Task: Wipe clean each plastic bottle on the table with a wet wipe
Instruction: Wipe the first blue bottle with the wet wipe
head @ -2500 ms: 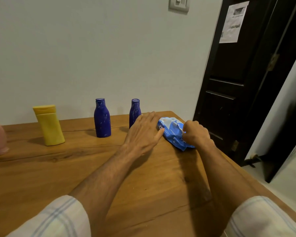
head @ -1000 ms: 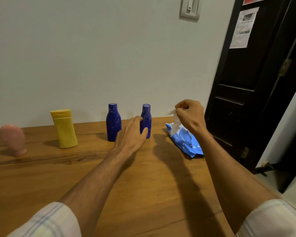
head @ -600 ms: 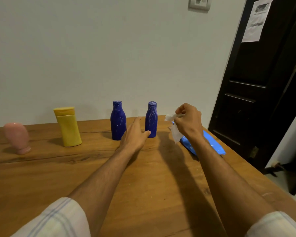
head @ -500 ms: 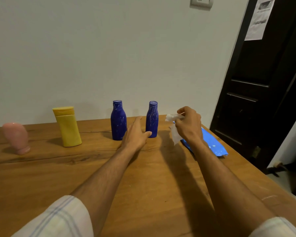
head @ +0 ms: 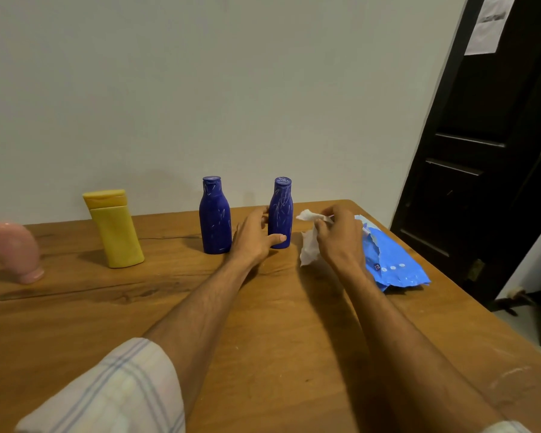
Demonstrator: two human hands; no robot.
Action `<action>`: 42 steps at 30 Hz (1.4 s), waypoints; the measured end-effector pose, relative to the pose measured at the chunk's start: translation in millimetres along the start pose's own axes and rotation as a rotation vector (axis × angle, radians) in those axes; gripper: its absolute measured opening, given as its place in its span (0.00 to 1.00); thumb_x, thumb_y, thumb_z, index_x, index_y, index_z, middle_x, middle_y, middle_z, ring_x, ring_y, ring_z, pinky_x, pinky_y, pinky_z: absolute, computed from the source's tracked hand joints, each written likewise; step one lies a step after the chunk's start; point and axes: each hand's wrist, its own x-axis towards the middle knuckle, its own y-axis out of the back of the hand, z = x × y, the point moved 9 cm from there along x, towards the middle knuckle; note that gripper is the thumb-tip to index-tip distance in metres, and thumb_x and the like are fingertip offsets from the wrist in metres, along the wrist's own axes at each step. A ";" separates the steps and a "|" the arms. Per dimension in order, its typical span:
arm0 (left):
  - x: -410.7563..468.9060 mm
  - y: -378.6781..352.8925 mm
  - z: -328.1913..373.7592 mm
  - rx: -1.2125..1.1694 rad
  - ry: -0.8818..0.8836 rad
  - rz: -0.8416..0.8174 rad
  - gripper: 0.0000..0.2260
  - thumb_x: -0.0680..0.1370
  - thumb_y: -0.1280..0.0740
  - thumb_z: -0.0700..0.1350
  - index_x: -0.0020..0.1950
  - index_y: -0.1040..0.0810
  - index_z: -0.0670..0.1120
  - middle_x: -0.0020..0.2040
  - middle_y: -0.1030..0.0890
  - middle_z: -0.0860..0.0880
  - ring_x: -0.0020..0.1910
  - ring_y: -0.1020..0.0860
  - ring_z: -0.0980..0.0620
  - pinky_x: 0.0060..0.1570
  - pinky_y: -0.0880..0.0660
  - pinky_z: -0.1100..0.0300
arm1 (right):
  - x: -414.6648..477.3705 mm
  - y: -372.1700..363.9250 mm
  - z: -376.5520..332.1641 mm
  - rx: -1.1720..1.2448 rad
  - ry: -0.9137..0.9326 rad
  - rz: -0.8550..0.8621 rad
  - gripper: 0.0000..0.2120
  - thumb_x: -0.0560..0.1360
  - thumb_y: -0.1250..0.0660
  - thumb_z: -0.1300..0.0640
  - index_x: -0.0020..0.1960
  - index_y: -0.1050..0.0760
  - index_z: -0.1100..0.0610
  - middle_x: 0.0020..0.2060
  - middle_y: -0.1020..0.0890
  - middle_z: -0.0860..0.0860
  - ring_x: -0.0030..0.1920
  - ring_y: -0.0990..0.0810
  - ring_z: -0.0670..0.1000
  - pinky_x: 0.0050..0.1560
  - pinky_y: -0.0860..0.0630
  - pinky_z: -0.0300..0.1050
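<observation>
I have the wet wipe (head: 308, 248) pinched in my right hand (head: 341, 242), hanging crumpled just right of the right-hand blue bottle (head: 280, 214), which stands upright near the far edge of the table (head: 263, 354). My left hand (head: 256, 237) is cupped wide at that bottle, thumb across the front near the base, fingers at its left side, not clamped as far as I can see. The step, I judge, is to seize this bottle and start wiping. I'd close firmly on the body (it's narrow and looks easy to tip), lift it clear of the other blue bottle (head: 215, 217) nearby, then wrap the wipe round, cap to base. The yellow bottle (head: 114, 232) and pink bottle (head: 13, 250) stand further left; the wipe pack (head: 394, 264) lies by my right wrist.
</observation>
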 end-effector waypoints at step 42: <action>-198.0 104.7 34.7 -1.090 0.280 -0.015 0.19 0.78 0.34 0.52 0.62 0.25 0.40 0.47 0.21 0.40 0.37 0.22 0.45 0.35 0.21 0.53 | -150.2 64.8 -154.3 0.523 0.147 -0.098 0.06 0.73 0.32 0.52 0.40 0.20 0.53 0.34 0.18 0.45 0.37 0.20 0.41 0.36 0.24 0.38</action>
